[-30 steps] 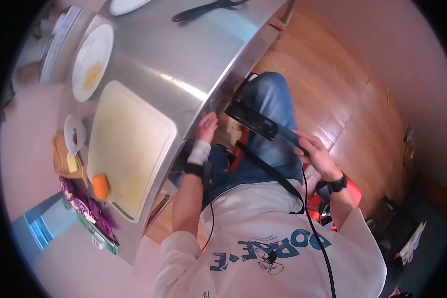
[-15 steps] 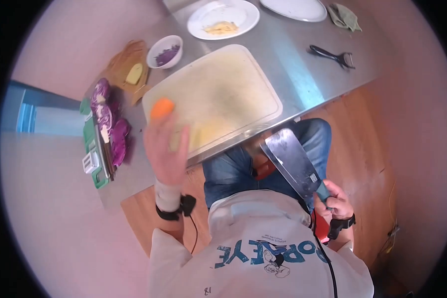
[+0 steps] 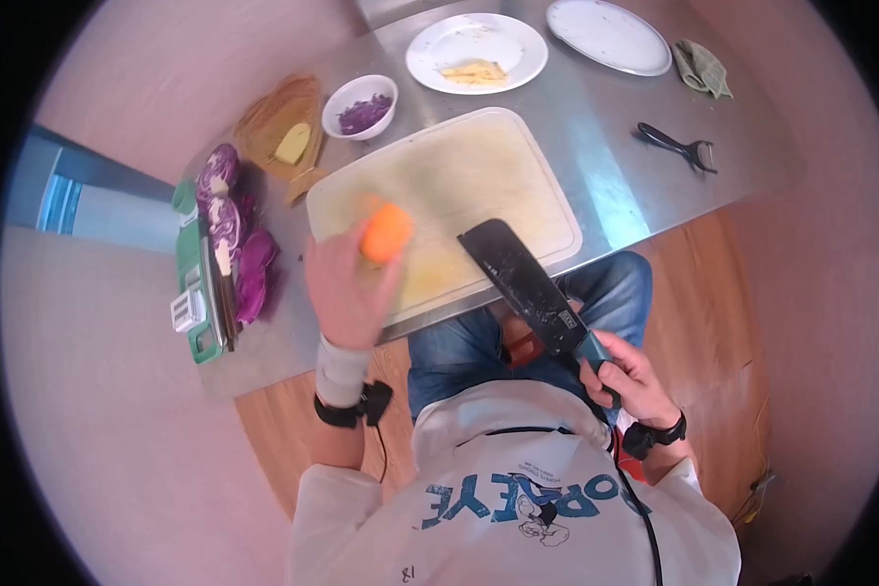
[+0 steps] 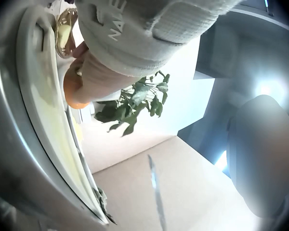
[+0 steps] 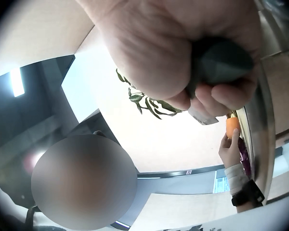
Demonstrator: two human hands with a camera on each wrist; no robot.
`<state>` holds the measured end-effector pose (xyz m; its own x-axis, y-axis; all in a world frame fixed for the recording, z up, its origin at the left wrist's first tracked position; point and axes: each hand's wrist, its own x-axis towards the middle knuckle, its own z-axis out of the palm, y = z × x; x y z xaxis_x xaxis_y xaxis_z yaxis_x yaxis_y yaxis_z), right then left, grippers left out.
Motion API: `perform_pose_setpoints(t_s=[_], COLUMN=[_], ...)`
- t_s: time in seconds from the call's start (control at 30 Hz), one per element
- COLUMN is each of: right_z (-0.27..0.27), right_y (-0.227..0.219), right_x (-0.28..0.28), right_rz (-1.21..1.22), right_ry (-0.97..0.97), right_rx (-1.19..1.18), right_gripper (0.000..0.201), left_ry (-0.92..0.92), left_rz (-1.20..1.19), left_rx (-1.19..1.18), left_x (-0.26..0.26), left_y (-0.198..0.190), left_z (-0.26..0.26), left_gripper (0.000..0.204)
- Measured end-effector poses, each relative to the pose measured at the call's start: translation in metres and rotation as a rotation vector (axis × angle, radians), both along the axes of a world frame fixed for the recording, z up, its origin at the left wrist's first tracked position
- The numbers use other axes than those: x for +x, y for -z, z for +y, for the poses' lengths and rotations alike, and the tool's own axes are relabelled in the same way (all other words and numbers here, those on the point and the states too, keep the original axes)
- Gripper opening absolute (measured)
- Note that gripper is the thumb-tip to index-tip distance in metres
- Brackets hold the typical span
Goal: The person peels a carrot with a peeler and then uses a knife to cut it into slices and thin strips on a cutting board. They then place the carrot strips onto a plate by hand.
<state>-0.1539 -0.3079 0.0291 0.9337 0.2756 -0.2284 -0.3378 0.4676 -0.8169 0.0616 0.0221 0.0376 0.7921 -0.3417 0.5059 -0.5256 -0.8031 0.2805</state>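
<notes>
L hand (image 3: 347, 288), mid-left of the head view & a bit blurred, has its fingers round an orange carrot chunk (image 3: 388, 232); the R wrist view, at lower R, also shows the chunk pinched btwn thumb & fingers. Chunk sits over the L part of the white cutting board (image 3: 488, 176); can't tell if it touches. R hand (image 3: 635, 376), lower R of centre, grips the green handle of a cleaver (image 3: 523, 283), fingers wrapped round it. The dark blade slants toward upper L, its far end over the board's lower R part in view; contact can't be told.

Rest of the metal table (image 3: 586, 127): top centre, 1 white plate (image 3: 479, 44) w/ yellow strips (image 3: 476, 72); to its R, a 2nd white plate (image 3: 610, 39), then a greenish cloth (image 3: 701, 68) at upper R. Black peeler (image 3: 669, 144) lies below those 2. L of the 1st plate, a white bowl (image 3: 386, 123) w/ purple shreds (image 3: 364, 115), then a brown tray (image 3: 264, 127) w/ a pale yellow piece (image 3: 293, 144). Far L: red cabbage (image 3: 223, 215) beside a green slicer (image 3: 205, 342). Leafy plant (image 4: 132, 103) shows mid-frame in the L wrist view.
</notes>
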Motion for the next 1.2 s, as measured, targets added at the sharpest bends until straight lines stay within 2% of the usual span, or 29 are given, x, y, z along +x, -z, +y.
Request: perform_pose_setpoints(t_s=[0.03, 0.17, 0.23, 0.3, 0.37, 0.5, 0.57, 0.67, 0.8, 0.9, 1.0, 1.07, 1.2], right_z=[0.001, 0.000, 0.006, 0.011, 0.015, 0.022, 0.026, 0.030, 0.033, 0.033, 0.035, 0.037, 0.036], right_y=[-0.006, -0.031, -0.050, -0.050, -0.045, -0.040, -0.035, -0.031, -0.038, -0.044, -0.042, -0.036, -0.037], right_x=[0.000, 0.003, 0.015, 0.020, 0.028, 0.042, 0.047, 0.054, 0.063, 0.067, 0.071, 0.073, 0.074], right_rz=[0.003, 0.079, -0.305, -0.340, -0.479, -0.558, -0.590, -0.610, -0.609, -0.531, -0.536, -0.635, -0.623], right_ry=[0.068, 0.134, 0.082, 0.118, 0.180, 0.141, 0.093, 0.119, 0.110, 0.015, 0.007, 0.098, 0.081], right_rx=[-0.035, -0.199, -0.815, -0.881, -0.982, -0.957, -1.025, -1.055, -1.056, -1.065, -1.076, -1.071, -1.079], right_gripper=[0.055, 0.049, 0.056, 0.060, 0.063, 0.067, 0.071, 0.072, 0.072, 0.071, 0.072, 0.074, 0.076], left_ry=[0.061, 0.197, 0.188, 0.182, 0.165, 0.142, 0.136, 0.156, 0.163, 0.162, 0.156, 0.149, 0.153], left_rz=[0.017, 0.096, 0.100, 0.110, 0.115, 0.127, 0.133, 0.118, 0.121, 0.126, 0.132, 0.143, 0.150], left_rx=[-0.046, -0.093, -0.130, -0.144, -0.155, -0.173, -0.203, -0.239, -0.331, -0.350, -0.360, -0.359, -0.351], left_x=[-0.012, -0.035, -0.034, -0.032, -0.029, -0.028, -0.028, -0.029, -0.030, -0.030, -0.031, -0.031, -0.031], left_y=[-0.006, -0.006, 0.006, 0.018, 0.023, 0.022, 0.022, 0.025, 0.030, 0.032, 0.032, 0.032, 0.031], left_z=[-0.015, -0.060, -0.070, -0.073, -0.072, -0.067, -0.067, -0.067, -0.071, -0.071, -0.071, -0.071, -0.072], left_gripper=[0.059, 0.057, 0.056, 0.057, 0.057, 0.056, 0.055, 0.053, 0.055, 0.055, 0.055, 0.055, 0.056])
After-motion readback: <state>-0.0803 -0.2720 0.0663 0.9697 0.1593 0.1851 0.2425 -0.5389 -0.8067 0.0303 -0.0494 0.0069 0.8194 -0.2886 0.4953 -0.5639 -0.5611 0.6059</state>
